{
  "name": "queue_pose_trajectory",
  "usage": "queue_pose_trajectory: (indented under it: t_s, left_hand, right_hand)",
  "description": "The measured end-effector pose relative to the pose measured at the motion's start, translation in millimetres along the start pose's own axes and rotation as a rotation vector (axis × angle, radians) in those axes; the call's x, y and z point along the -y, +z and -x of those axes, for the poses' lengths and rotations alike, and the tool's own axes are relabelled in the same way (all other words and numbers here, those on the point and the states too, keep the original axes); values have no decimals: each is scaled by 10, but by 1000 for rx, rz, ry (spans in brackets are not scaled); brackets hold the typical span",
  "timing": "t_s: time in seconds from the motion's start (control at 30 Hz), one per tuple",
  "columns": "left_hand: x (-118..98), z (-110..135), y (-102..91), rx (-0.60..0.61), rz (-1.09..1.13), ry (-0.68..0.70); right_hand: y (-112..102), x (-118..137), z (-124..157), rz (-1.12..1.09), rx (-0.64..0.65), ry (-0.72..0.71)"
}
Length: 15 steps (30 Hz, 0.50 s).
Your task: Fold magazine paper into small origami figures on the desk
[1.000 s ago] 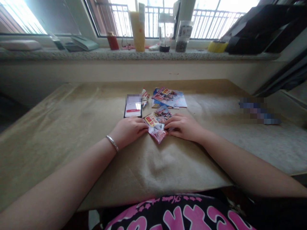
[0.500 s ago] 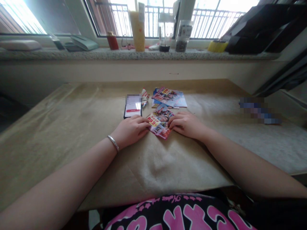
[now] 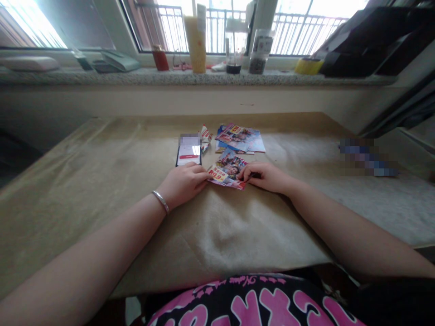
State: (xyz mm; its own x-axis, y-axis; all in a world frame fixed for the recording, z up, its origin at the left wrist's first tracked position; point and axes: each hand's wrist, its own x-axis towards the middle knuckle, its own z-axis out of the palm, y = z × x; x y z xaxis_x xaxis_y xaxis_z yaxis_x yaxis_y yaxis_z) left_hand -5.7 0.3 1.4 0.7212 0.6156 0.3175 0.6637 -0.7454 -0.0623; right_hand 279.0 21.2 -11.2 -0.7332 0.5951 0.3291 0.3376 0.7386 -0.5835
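Observation:
A colourful printed flyer [image 3: 227,166] with large "89.9" lettering lies on the table between my hands. My left hand [image 3: 185,183], a silver bangle at its wrist, is closed with its fingertips at the flyer's left corner. On the other side, my right hand [image 3: 265,176] pinches the lower right part of the sheet between thumb and curled fingers. A phone [image 3: 189,154] with a lit screen lies just beyond my left fingers. Beside the phone stands a small folded paper piece [image 3: 205,136]. More printed flyers [image 3: 246,139] are piled behind the held one.
The table [image 3: 112,181] has a beige cover. Behind it, a granite windowsill [image 3: 136,78] carries a tall yellow container [image 3: 195,45], a red jar [image 3: 160,59], clear containers [image 3: 258,52] and yellow tape [image 3: 308,66]. A blurred flat item [image 3: 369,157] lies at the right.
The flyer's near edge has drawn back away from me and now runs flatter; whether it is folded or turned I cannot tell. My right hand has curled more and shifted slightly.

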Motion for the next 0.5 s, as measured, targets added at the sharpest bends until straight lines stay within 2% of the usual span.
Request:
queue_pose_trajectory:
  t_s: [0.13, 0.27, 0.37, 0.43, 0.5]
  left_hand:
    - [1, -14, -19, -18, -17, 74]
    - [-37, -44, -59, 4, -38, 180]
    - [-66, -51, -72, 10, -26, 254]
    - [-73, -48, -64, 9, -10, 264]
    - [-70, -43, -49, 10, 19, 252]
  right_hand:
    - [-5, 23, -17, 153, -17, -35]
    - [13, 52, -37, 388, -121, -25]
    - [14, 61, -26, 506, -194, 34]
    - [-10, 69, -4, 519, -185, 59]
    - [-53, 94, 24, 469, -113, 33]
